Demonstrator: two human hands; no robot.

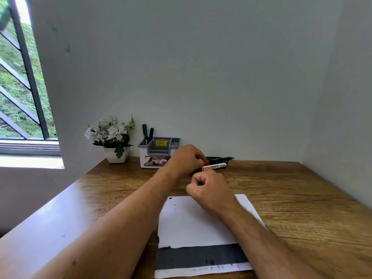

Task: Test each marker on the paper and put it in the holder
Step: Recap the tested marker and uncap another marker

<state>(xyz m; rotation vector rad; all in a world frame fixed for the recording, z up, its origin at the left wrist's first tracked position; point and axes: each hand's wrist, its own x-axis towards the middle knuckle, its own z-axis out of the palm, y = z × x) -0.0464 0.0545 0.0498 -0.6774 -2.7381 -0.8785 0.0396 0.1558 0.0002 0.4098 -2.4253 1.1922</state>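
Your left hand [186, 159] reaches past the grey-and-white plastic desk holder [159, 152], fingers curled onto the red end of a white-barrelled whiteboard marker [214, 166] lying on the wooden table [291, 198]. Your right hand [208, 187] is curled into a fist just beside it; whether it grips anything, you cannot tell. More dark markers [220, 158] lie behind. Two dark pens [148, 132] stand in the holder's left compartment. White paper sheet with a grey band [193, 224] lies beneath your right wrist.
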